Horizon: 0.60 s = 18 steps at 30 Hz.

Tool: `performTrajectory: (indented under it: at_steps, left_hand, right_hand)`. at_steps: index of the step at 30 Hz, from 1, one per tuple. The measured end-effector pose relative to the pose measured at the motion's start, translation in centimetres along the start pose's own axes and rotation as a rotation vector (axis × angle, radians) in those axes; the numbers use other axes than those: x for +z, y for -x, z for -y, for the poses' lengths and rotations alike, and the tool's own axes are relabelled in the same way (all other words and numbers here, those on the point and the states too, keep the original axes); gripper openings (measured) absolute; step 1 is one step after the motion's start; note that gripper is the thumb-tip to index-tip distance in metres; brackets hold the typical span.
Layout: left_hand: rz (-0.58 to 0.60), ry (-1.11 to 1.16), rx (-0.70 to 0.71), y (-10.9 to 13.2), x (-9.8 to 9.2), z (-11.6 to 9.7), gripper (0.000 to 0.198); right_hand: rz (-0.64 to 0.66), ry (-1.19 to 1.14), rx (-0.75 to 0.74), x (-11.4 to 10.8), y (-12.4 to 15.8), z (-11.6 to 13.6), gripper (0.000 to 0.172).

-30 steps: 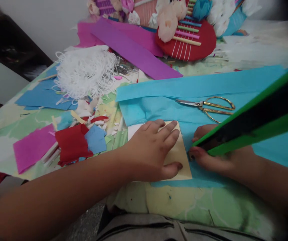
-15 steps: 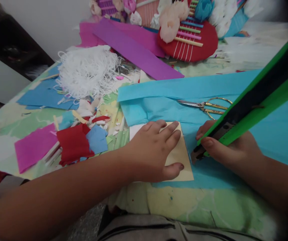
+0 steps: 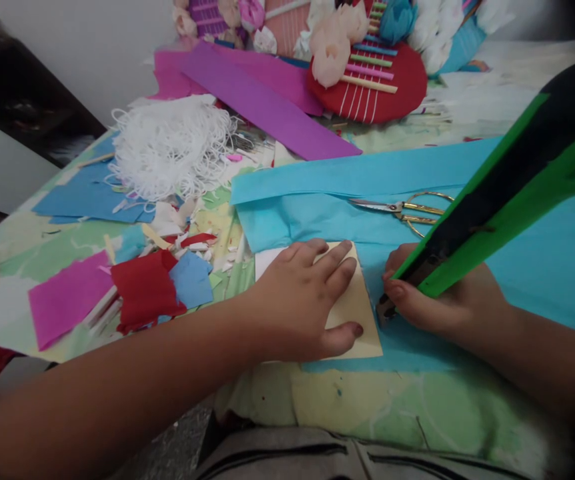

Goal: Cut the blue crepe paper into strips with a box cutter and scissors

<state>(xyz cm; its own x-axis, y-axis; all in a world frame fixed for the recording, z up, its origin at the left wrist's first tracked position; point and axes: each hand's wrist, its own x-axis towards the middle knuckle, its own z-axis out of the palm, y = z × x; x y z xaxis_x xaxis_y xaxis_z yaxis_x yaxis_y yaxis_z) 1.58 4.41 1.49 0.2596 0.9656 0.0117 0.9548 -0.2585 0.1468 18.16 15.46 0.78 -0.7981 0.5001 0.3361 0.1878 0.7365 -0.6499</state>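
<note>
cream card (image 3: 353, 300) lies pressed under the wide-spread left hand (image 3: 300, 300); at its three o'clock the right hand (image 3: 455, 307) grips a green cutter (image 3: 497, 183), tip just beside the edge. best, surely, to tuck that thumb (image 3: 342, 339) back and draw snugly; blue paper (image 3: 542, 280) beneath, scissors (image 3: 395, 208) at one o'clock.

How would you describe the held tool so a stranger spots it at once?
Find the turquoise paper on the table. Near its front, the right hand grips a long slanting tool. Its green and black body sets it apart from the gold-handled scissors behind.
</note>
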Motion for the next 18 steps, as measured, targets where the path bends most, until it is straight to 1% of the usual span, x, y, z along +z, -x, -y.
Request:
performTrajectory:
  at_steps: [3, 6, 9, 11, 15, 18]
  left_hand:
    - [0.01, 0.008, -0.006, -0.03, 0.13, -0.01, 0.07]
    - [-0.013, 0.005, 0.002, -0.03, 0.32, 0.02, 0.071]
    - [-0.024, 0.003, 0.006, 0.0, 0.42, 0.07, 0.071]
    - [-0.023, 0.002, 0.007, 0.03, 0.36, 0.06, 0.071]
    - [-0.024, -0.012, 0.003, 0.06, 0.11, 0.01, 0.07]
    - [-0.02, -0.017, 0.006, 0.01, 0.01, -0.04, 0.07]
  right_hand:
    - [0.016, 0.013, -0.039, -0.16, 0.05, 0.4, 0.03]
    - [0.039, 0.035, -0.059, -0.29, -0.07, 0.78, 0.027]
    - [0.072, 0.021, -0.054, -0.29, -0.18, 0.74, 0.03]
    - [0.084, 0.006, -0.03, -0.21, -0.18, 0.48, 0.033]
    - [0.021, -0.013, 0.034, -0.07, -0.13, 0.06, 0.037]
    - [0.002, -0.043, 0.1, -0.23, -0.34, 0.37, 0.036]
